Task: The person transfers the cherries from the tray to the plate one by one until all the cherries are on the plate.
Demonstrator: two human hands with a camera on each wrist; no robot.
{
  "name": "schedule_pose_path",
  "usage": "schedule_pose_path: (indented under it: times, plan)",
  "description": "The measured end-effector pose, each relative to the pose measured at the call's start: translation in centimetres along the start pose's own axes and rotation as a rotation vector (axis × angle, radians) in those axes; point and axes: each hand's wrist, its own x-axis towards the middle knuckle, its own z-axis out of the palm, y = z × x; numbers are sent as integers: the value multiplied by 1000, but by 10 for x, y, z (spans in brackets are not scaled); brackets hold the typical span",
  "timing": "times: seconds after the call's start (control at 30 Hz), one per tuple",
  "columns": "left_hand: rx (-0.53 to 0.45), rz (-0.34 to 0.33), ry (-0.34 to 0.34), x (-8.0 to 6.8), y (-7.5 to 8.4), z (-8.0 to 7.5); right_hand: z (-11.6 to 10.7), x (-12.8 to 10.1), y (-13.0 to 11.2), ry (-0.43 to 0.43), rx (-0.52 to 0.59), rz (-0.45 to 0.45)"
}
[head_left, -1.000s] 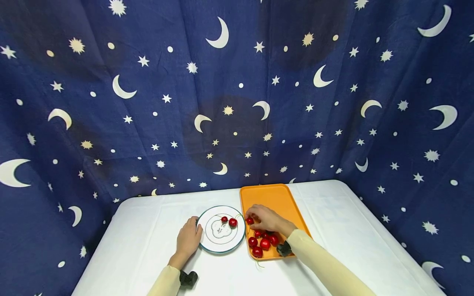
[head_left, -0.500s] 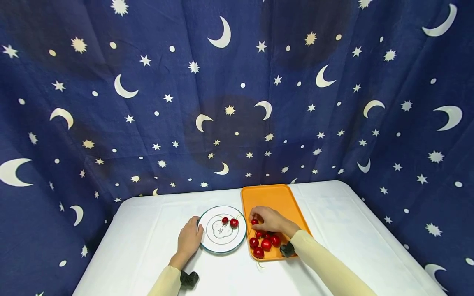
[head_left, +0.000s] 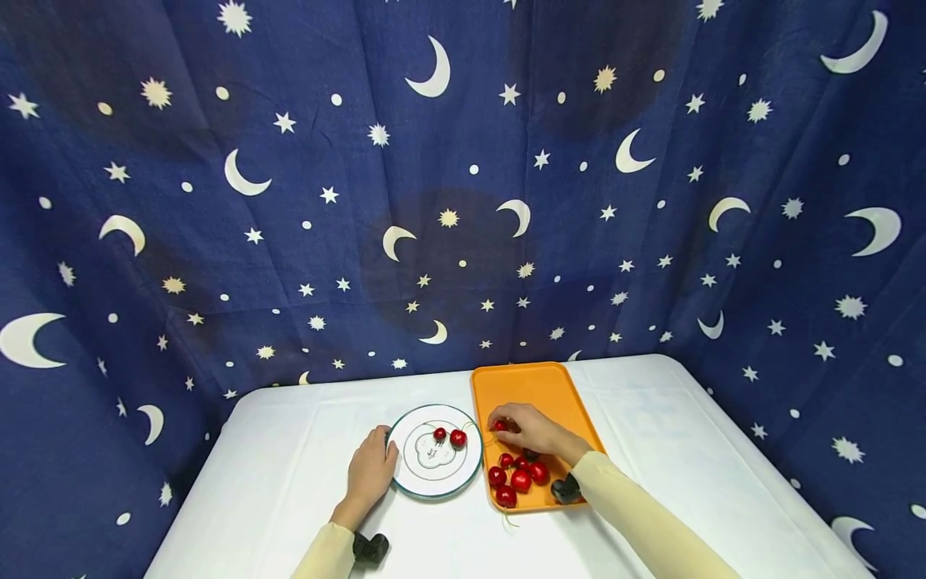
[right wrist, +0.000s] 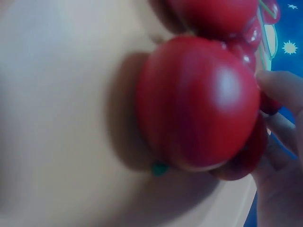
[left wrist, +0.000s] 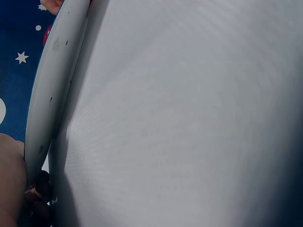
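My left hand [head_left: 371,468] grips the left rim of a white plate [head_left: 417,484] with a dark green edge; in the left wrist view the thumb lies on one side of the plate [left wrist: 56,80] and curled fingers on the other. Two red cherries [head_left: 458,439] with stems lie on the plate's upper right. Over the orange tray [head_left: 531,388], my right hand [head_left: 534,428] pinches a red cherry [head_left: 500,425] between thumb and fingers. Several more cherries [head_left: 520,481] sit bunched at the tray's near end. One large cherry [right wrist: 199,104] fills much of the right wrist view.
A white cloth [head_left: 304,450] covers the table, which has rounded far corners. Plate and tray stand side by side, almost touching. Behind and beside the table hangs a dark blue curtain [head_left: 325,241] with moons and stars.
The right hand has shifted slightly to the right, away from the plate, with the pinched cherry turned a little in the fingers. The left hand and the plate have stayed put.
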Motion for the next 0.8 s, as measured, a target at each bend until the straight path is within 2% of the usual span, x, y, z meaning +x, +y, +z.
schedule_pose_path:
  times: [0.23, 0.47, 0.7, 0.8]
  plan:
    - [3, -4, 5, 0, 1, 0, 0, 1, -2, 58, 9, 10]
    - [17, 9, 26, 3, 1, -2, 0, 2, -1, 44, 36, 69]
    - [23, 5, 12, 3, 1, -1, -3, 4, -3, 121, -22, -51]
    - [24, 4, 5, 2, 1, -1, -4, 6, -7, 141, -44, -56]
